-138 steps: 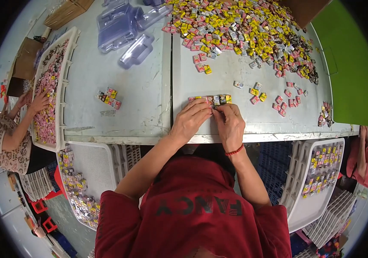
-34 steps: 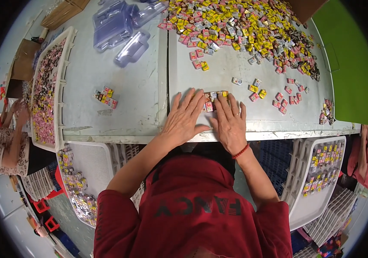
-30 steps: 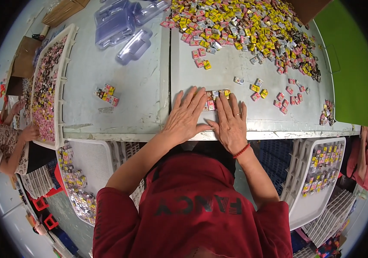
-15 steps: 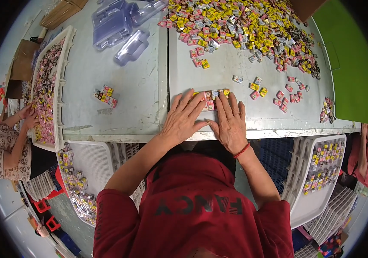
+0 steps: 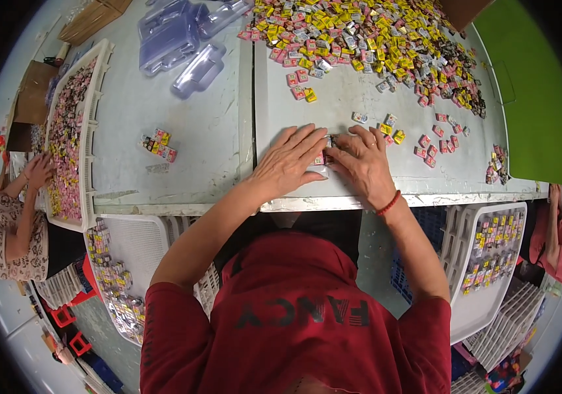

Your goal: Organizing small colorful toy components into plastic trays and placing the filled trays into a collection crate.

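Note:
A small block of colourful mini boxes [image 5: 321, 159] lies near the table's front edge, mostly hidden under my hands. A bit of clear film shows at its lower side. My left hand [image 5: 289, 159] rests flat over its left part, fingers stretched out and thumb apart. Bent fingers and thumb of my right hand [image 5: 365, 164] close on the right part. Just beyond my right hand sit loose mini boxes [image 5: 386, 128] in yellow, pink and white. Further left on the table is another small group of boxes [image 5: 159, 144], with a piece of clear film beside it.
A big heap of mini boxes [image 5: 373, 39] covers the far table. Clear plastic trays [image 5: 199, 69] lie at the far left. A white crate [image 5: 90, 131] full of boxes stands left, near a co-worker [image 5: 15, 230]. Trays of packed blocks [image 5: 491, 262] stand below the table.
My right hand has gone from lying flat to bent fingers and shifted slightly right. My left hand still covers the block's left part. The co-worker's hands at the left crate moved a little.

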Available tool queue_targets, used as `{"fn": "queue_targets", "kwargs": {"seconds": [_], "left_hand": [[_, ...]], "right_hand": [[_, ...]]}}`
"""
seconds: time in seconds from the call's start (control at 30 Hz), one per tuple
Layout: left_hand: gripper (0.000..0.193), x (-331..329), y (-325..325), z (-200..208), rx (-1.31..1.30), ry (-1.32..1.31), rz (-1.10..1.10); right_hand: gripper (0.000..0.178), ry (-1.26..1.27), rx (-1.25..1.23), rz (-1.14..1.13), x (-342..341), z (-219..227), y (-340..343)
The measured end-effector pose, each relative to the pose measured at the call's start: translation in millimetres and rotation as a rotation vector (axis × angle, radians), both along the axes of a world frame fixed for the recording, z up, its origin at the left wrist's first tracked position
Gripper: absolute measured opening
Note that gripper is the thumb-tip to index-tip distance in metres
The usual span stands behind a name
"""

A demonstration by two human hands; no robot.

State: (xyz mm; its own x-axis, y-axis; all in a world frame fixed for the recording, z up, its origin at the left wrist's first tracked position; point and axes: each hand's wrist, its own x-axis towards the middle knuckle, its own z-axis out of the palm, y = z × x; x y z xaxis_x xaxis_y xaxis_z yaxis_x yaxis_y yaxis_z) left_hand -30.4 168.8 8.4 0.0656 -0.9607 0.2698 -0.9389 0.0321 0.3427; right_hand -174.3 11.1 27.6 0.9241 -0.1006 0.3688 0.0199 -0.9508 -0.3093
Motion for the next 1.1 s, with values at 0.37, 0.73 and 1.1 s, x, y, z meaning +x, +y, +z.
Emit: {"fn": "queue_targets", "kwargs": {"seconds": [0.37,0.73,1.1], "left_hand": [[0.064,1,0,-2,0.041,-0.034,0.001],[0.062,1,-2,-1,0.051,-0.027,-0.003],[0.048,9,2,5,-0.089,0.238,0.197]], "right_hand": [[0.031,0.05,0.0,0.127,10,0,-16],[0.025,0.017,-0.169,0.141,-8,-2,-3],[0.037,0.168,0.979,-0.373,-41,-5,40]]}}
